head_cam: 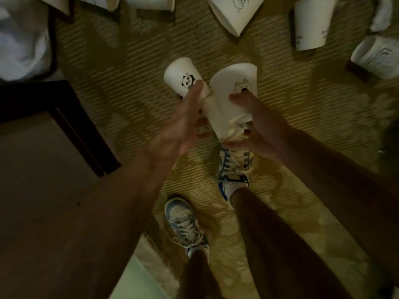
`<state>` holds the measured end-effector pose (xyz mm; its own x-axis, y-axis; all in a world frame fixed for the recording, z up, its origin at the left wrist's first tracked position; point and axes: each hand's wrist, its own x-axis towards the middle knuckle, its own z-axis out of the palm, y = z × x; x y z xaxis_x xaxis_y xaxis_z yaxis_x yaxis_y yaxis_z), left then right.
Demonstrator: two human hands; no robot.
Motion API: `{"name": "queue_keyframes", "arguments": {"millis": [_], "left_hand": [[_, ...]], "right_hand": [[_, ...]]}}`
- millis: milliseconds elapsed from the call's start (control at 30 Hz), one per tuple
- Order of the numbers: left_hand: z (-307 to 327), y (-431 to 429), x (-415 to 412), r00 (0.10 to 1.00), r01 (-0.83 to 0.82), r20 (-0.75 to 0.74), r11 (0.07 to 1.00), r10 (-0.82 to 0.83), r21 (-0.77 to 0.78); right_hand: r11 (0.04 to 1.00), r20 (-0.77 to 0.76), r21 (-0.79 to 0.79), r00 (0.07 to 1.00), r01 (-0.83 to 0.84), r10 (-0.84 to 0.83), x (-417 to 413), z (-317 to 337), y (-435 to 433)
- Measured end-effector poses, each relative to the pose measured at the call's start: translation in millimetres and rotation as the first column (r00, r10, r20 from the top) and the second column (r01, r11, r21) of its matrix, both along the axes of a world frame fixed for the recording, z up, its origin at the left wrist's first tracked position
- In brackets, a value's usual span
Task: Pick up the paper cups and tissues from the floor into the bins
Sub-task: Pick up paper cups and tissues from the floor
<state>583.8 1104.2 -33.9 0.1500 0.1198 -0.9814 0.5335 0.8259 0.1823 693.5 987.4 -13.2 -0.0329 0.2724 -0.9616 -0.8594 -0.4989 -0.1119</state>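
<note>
- Left hand pinches a white panda-print paper cup.
- Right hand grips a white bear-print paper cup just beside it.
- Both held above the beige carpet.

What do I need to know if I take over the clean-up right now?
Left hand holds the panda cup.
Right hand grips the bear cup.
Both cups are off the floor and not yet binned.
Several loose cups lie on the carpet ahead, with a crumpled tissue at far right.
Left to do: bin these two, then collect the rest.
</note>
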Motion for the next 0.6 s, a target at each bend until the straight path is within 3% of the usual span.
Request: {"name": "queue_keyframes", "arguments": {"millis": [100,233,367,600], "left_hand": [[43,-3,11,0.999,-0.051,0.013,0.999,0.051,0.003],[130,24,42,0.994,0.092,0.045,0.985,-0.099,0.147],[259,58,97,0.945,0.206,0.212,0.956,-0.250,0.206],[492,81,177,0.837,0.289,0.355,0.889,-0.415,0.356]], "right_hand": [[0.998,-0.042,0.035,0.997,0.059,-0.058,-2,35,1],[0.980,-0.069,0.065,0.981,0.188,-0.184,25,116,14],[0.962,0.027,0.138,0.970,0.234,-0.240,82,237,28],[0.906,0.233,0.333,0.908,0.262,-0.348,146,469,37]]}}
